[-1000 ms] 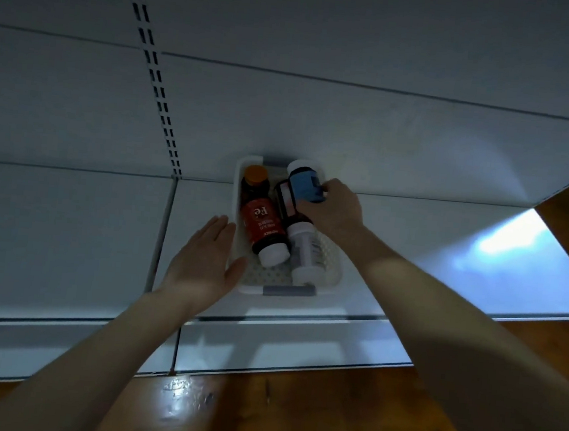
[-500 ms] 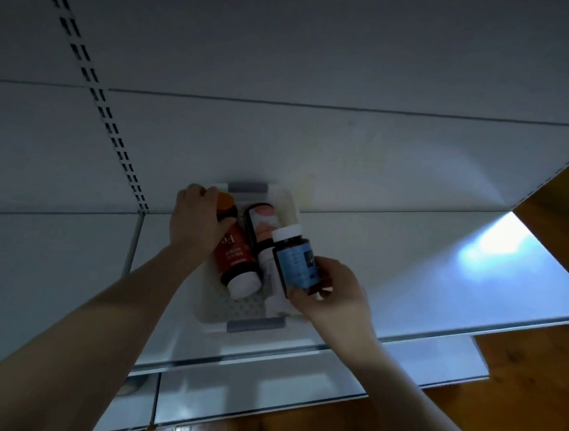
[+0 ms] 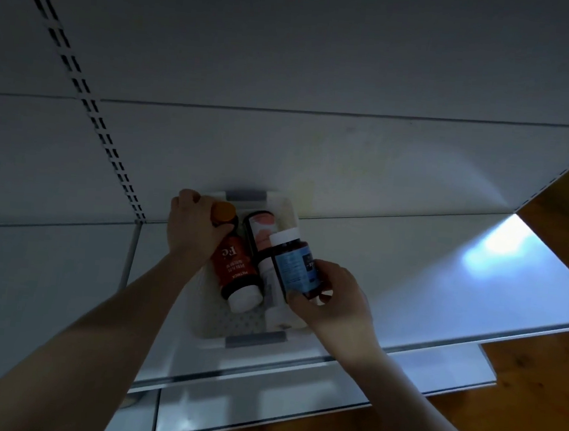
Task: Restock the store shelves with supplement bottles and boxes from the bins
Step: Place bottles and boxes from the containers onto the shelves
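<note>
left hand (image 3: 192, 231) now on fe bottle (image 3: 234, 266)

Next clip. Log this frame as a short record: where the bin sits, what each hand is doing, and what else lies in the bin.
bin: white bin with grey handles, on the white shelf
left hand: left hand grips the orange-capped bottle at the bin's far left
right hand: right hand holds the blue-labelled bottle above the bin
also in bin: red-labelled bottle lying down, pink-labelled bottle, white bottle
unclear: whether the orange cap belongs to the red-labelled bottle
</note>
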Motion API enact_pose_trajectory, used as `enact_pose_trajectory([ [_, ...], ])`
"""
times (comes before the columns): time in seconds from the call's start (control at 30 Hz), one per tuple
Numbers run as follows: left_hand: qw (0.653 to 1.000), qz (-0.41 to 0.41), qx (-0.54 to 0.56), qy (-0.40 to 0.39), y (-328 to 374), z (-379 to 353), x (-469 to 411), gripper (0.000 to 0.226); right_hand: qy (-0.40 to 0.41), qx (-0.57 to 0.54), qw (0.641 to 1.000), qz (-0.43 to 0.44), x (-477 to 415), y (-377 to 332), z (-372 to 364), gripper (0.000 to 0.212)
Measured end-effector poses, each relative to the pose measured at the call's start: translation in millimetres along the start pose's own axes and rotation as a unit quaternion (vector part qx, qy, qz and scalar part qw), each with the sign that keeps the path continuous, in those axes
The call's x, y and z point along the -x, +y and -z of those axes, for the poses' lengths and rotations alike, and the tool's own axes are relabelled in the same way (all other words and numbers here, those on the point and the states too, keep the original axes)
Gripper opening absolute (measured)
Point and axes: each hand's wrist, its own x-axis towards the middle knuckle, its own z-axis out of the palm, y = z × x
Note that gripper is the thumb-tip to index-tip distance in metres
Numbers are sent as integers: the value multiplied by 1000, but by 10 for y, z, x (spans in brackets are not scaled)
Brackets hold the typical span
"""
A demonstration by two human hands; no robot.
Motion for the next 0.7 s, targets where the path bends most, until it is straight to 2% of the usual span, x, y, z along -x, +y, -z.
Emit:
enact_pose_trajectory([
  [0.07,995,-7,92,32,32,43,58,45,-3,-17,1000,-10,9,-25,-5,42],
  [0.17,967,-7,248,55,173,234,276,42,4,-63,998,-26,81,-107,-27,39],
  [0.23,950,10,305,58,259,419,459,41,9,-91,995,-31,169,-214,-21,33],
  [0.43,898,141,415,30,533,1068,1189,34,-76,-191,977,-63,559,-597,146,23],
  [0.53,879,176,444,-1,638,1403,1567,32,-95,-215,968,-91,812,-754,262,26],
  [0.63,848,218,481,-51,723,1736,1840,30,-139,-230,959,-87,1066,-931,439,34],
  [0.7,839,241,483,-61,783,1954,1971,32,-170,-246,949,-103,1208,-1049,540,38],
])
